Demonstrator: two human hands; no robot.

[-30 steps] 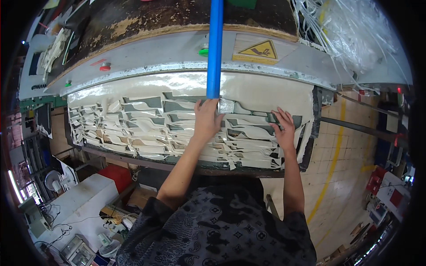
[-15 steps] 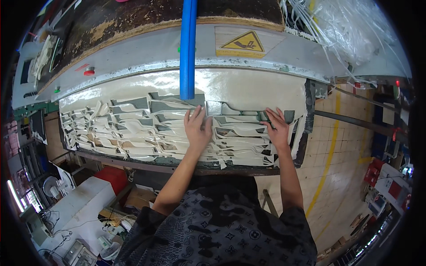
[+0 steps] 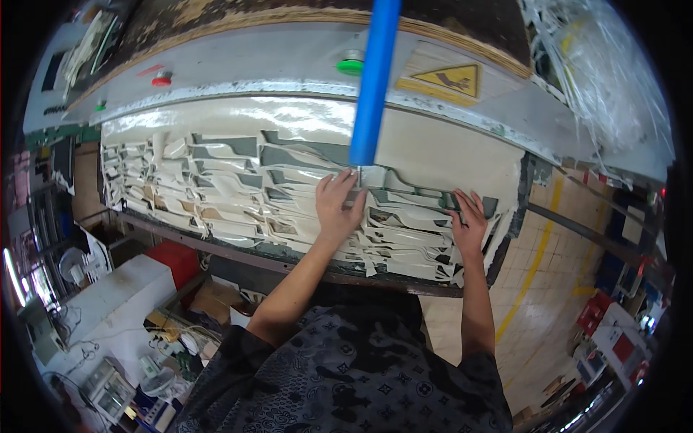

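Note:
A long, thin-walled cutting die (image 3: 415, 189) with a curved outline lies on a cream sheet (image 3: 447, 148), at the edge of its uncut part. My left hand (image 3: 338, 208) grips the die's left end, thumb on the near side and fingers on the far side. At the other end my right hand (image 3: 471, 219) has its bent fingers and thumb closed on the die. Rows of cut-out gaps and thin cream strips (image 3: 224, 184) cover the near half of the sheet, and the dark green cutting bed shows through them.
A blue tube (image 3: 375, 86) hangs over the sheet, just beyond the die. Behind stands a grey machine beam (image 3: 260, 68) with a red button (image 3: 162, 79), a green button (image 3: 350, 66) and a yellow warning sign (image 3: 447, 79). Clear plastic wrapping (image 3: 606, 79) lies at the far right.
The view has turned, so the bench looks tilted and the blue tube stands farther right, uncovering the green button. Both hands keep their places on the die.

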